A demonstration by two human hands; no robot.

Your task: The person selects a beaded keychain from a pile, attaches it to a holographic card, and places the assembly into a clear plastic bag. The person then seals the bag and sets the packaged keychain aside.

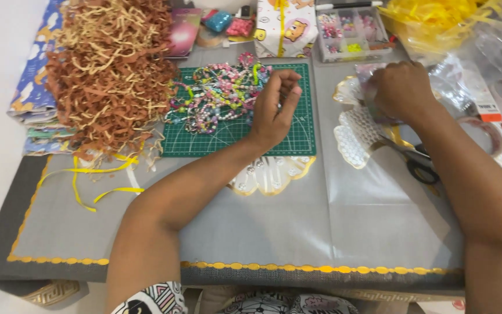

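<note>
Left hand (275, 107) hovers over the green cutting mat (297, 142), fingers curled loosely and pinching at the three o'clock edge of the bead pile (219, 96); whether a bead sits between the fingertips I cannot tell. Right hand (403, 90), out at two o'clock on the table, is closed around a small clear plastic bag (373, 75). This looks like the picking step: the next move would call for a fine pinch and a steady bag mouth. The bag's opening is hidden by the knuckles. Scissors (419, 166) lie half under the right forearm, and the shredded paper (111, 70) sits at ten o'clock.
</note>
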